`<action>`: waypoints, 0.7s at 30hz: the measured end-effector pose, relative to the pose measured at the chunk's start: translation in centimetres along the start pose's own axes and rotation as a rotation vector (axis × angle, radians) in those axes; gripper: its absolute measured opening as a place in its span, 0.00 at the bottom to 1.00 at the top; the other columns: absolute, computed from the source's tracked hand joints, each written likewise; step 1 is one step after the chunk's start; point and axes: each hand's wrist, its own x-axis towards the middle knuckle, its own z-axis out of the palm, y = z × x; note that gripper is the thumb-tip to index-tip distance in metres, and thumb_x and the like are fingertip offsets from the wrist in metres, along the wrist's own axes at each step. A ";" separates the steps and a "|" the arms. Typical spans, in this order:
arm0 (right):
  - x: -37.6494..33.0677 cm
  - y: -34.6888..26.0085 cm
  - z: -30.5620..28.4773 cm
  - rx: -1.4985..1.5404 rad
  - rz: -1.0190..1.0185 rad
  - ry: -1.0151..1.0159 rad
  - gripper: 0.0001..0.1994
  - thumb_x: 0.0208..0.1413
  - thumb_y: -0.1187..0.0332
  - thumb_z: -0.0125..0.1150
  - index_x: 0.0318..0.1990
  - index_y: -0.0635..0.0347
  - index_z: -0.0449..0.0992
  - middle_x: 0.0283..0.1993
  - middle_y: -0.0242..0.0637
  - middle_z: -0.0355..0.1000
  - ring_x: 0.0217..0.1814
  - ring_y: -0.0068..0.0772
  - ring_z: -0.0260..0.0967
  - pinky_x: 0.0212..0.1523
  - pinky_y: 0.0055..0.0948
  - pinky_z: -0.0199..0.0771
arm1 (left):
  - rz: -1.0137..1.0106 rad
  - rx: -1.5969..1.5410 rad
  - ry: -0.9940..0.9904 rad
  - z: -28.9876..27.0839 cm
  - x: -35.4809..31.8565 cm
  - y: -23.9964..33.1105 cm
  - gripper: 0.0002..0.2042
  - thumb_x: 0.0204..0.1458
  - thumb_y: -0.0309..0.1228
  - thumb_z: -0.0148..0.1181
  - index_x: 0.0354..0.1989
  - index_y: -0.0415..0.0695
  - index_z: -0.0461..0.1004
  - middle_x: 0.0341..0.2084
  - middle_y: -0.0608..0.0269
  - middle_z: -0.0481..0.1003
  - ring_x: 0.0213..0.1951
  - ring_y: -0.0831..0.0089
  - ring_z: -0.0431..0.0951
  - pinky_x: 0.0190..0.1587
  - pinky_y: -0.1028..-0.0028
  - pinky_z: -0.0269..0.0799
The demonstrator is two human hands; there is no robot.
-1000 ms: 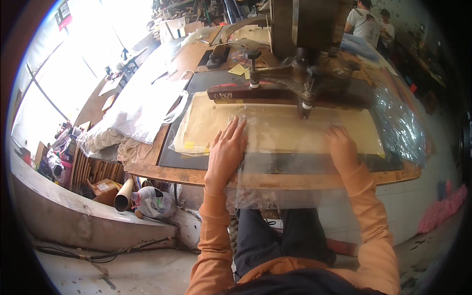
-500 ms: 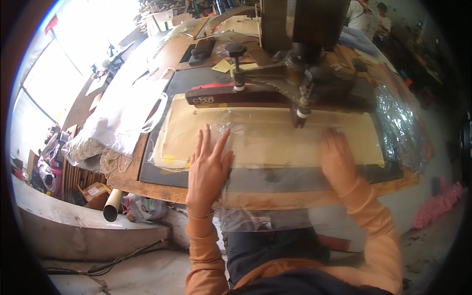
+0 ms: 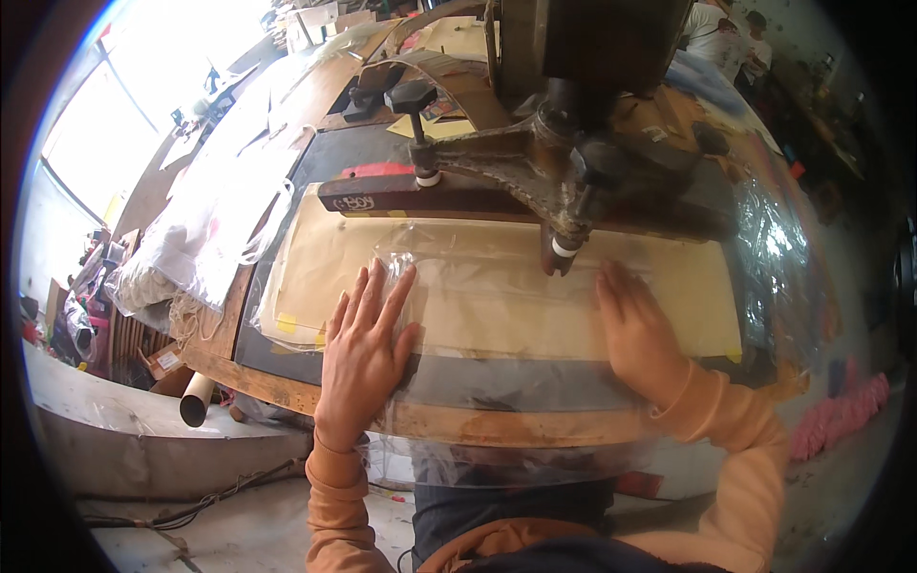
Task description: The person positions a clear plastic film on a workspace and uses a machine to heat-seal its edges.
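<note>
My left hand [image 3: 361, 339] lies flat, fingers spread, on a clear plastic sheet [image 3: 516, 384]. My right hand [image 3: 638, 329] rests on the same sheet farther right, with its fingers stretched out and close together. Through the sheet shows tan paper or card [image 3: 315, 267] with bits of yellow tape at its corners, spread on a dark board. The sheet's near edge hangs past the wooden table edge [image 3: 478, 422] toward my lap. Just beyond my fingers, a dark bar [image 3: 439, 201] on a heavy metal clamp-like frame [image 3: 521, 158] spans the paper's far side.
Crumpled clear plastic [image 3: 774, 239] covers the table's right end. On the left are a white plastic-wrapped bundle [image 3: 191, 248] and, below, a cardboard tube [image 3: 198, 399]. A pink bundle [image 3: 841, 417] is at far right. People [image 3: 721, 38] are in the back right.
The view has shifted, so the table and machine appear lower and further left. Both hands stay on the plastic sheet; my right hand sits slightly closer to the machine's lower foot.
</note>
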 end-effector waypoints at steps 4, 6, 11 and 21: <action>0.1 0.3 0.3 0.013 -0.007 -0.004 0.22 0.49 0.75 0.44 0.51 0.81 0.64 0.56 0.65 0.62 0.61 0.59 0.61 0.60 0.48 0.62 | -0.022 -0.001 -0.006 -0.1 -0.2 0.3 0.24 0.58 0.41 0.48 0.64 0.55 0.59 0.63 0.49 0.57 0.65 0.54 0.56 0.64 0.56 0.50; 0.1 0.3 0.2 0.001 -0.015 -0.008 0.22 0.49 0.75 0.44 0.52 0.81 0.64 0.56 0.65 0.62 0.61 0.59 0.61 0.60 0.48 0.62 | -0.031 -0.002 -0.006 0.0 -0.2 0.4 0.24 0.58 0.41 0.49 0.64 0.56 0.59 0.63 0.49 0.57 0.65 0.54 0.55 0.64 0.56 0.50; 0.1 0.6 0.1 0.003 -0.015 -0.011 0.21 0.49 0.76 0.44 0.52 0.80 0.64 0.56 0.65 0.63 0.61 0.58 0.61 0.60 0.47 0.63 | -0.024 0.014 -0.007 0.2 -0.2 0.4 0.24 0.58 0.41 0.49 0.64 0.56 0.59 0.63 0.49 0.56 0.65 0.54 0.55 0.64 0.56 0.49; 0.3 0.7 0.0 0.021 -0.005 -0.016 0.21 0.49 0.77 0.44 0.52 0.79 0.65 0.56 0.64 0.63 0.60 0.58 0.62 0.60 0.46 0.64 | -0.038 0.006 -0.006 0.4 -0.3 0.4 0.24 0.58 0.41 0.49 0.64 0.56 0.59 0.63 0.48 0.56 0.65 0.54 0.55 0.64 0.54 0.48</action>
